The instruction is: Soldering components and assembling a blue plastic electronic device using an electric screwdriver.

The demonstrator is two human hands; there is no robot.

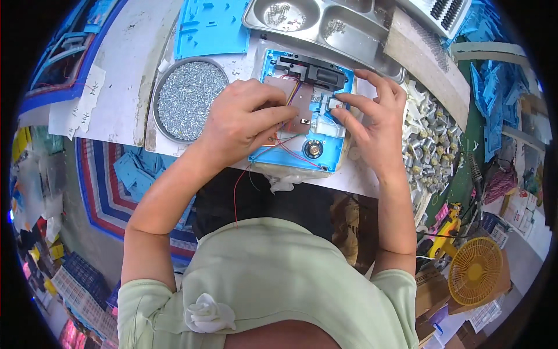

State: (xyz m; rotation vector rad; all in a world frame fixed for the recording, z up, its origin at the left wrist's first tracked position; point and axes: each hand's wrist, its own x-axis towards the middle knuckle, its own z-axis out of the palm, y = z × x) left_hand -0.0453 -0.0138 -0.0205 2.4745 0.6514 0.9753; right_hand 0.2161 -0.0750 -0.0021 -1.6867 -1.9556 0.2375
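A blue plastic housing lies on the white worktop in front of me, with a black module at its far edge, a brown circuit board in the middle and a small round speaker near its front. Red wires run from it toward my chest. My left hand rests on the housing and presses the circuit board with its fingers. My right hand pinches a small white and grey part at the housing's right side.
A round metal pan of silver screws sits left of the housing. A steel compartment tray with springs stands behind it, beside a blue panel. Small motors and white parts pile up at the right. A yellow fan is lower right.
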